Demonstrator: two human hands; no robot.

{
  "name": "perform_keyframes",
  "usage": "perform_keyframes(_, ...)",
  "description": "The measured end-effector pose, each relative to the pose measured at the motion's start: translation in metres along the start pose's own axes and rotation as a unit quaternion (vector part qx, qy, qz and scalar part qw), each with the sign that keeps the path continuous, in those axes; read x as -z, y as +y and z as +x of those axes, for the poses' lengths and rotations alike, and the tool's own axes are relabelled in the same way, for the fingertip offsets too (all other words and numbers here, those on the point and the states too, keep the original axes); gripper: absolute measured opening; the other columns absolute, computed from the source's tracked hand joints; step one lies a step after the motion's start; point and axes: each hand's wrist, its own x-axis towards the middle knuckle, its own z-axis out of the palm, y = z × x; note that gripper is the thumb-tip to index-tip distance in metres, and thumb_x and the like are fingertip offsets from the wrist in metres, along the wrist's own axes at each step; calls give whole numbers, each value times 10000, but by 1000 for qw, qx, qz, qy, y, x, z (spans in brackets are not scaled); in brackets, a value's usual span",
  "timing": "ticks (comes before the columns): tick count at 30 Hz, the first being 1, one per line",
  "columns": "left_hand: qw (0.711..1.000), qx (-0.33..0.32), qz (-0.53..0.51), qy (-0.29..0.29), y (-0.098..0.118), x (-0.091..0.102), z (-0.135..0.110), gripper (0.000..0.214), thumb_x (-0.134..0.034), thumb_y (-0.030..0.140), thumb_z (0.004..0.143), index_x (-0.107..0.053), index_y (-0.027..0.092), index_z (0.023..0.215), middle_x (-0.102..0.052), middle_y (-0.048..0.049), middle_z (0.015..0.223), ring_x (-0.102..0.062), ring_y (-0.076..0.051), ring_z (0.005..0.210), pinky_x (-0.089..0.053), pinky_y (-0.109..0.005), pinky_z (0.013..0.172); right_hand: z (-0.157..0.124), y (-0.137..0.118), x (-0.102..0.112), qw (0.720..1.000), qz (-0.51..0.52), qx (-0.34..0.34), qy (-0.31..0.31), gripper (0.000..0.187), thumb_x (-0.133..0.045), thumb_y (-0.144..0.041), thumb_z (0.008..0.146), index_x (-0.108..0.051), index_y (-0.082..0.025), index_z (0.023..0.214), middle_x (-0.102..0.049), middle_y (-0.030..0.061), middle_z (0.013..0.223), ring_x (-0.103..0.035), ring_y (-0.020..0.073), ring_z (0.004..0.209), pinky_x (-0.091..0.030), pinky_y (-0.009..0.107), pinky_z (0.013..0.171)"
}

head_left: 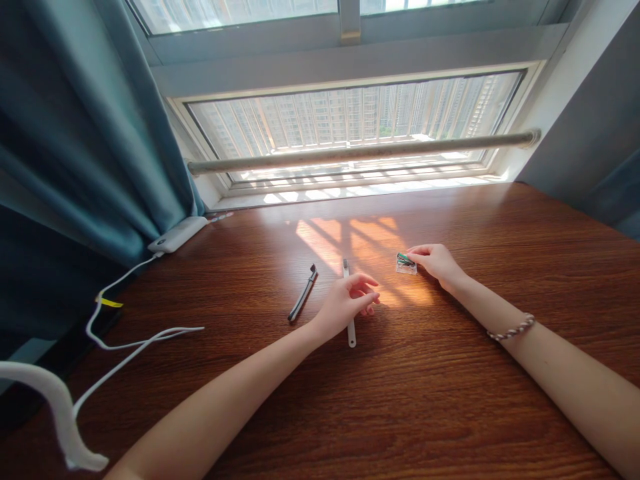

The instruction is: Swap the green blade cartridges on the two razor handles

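Observation:
My right hand (435,262) is at a small clear plastic box (407,269) with green and dark pieces in it. Its thumb and fingers pinch at the box's right side; whether they grip the box or a green piece is hard to make out. My left hand (353,299) hovers over a white toothbrush (352,337), hiding its middle. The left fingers are loosely bent and apart, holding nothing. To the left of that hand lies a slim black-and-grey razor-like tool (303,295), its angled head pointing away from me.
The brown wooden table (425,400) reaches to the window. At the left, a white power bank (179,234) with a white cable (150,339) lies beside the blue curtain (90,120). A curved white stand (60,407) rises at the near left. A rail (360,153) crosses the window.

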Motion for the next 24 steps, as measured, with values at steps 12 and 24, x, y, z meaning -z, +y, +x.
perform_keyframes(12, 978, 25, -205, 4, 10, -1, 2, 311, -611, 323, 749, -563, 127, 986, -639, -118, 997, -629, -207, 859, -464, -368, 823, -53, -45, -27, 983, 2, 94, -160, 259, -639, -403, 663, -640, -148, 710, -638, 57, 867, -579, 153, 706, -463, 255, 600)
perform_keyframes(24, 929, 79, -352, -87, 4, -2, 0, 284, -497, 332, 838, -600, 84, 930, -667, -136, 904, -639, -177, 826, -470, -283, 789, -75, -50, -39, 962, 80, 86, -246, 310, -600, -456, 706, -534, -162, 777, -548, -2, 708, -502, 88, 554, -392, 204, 473)
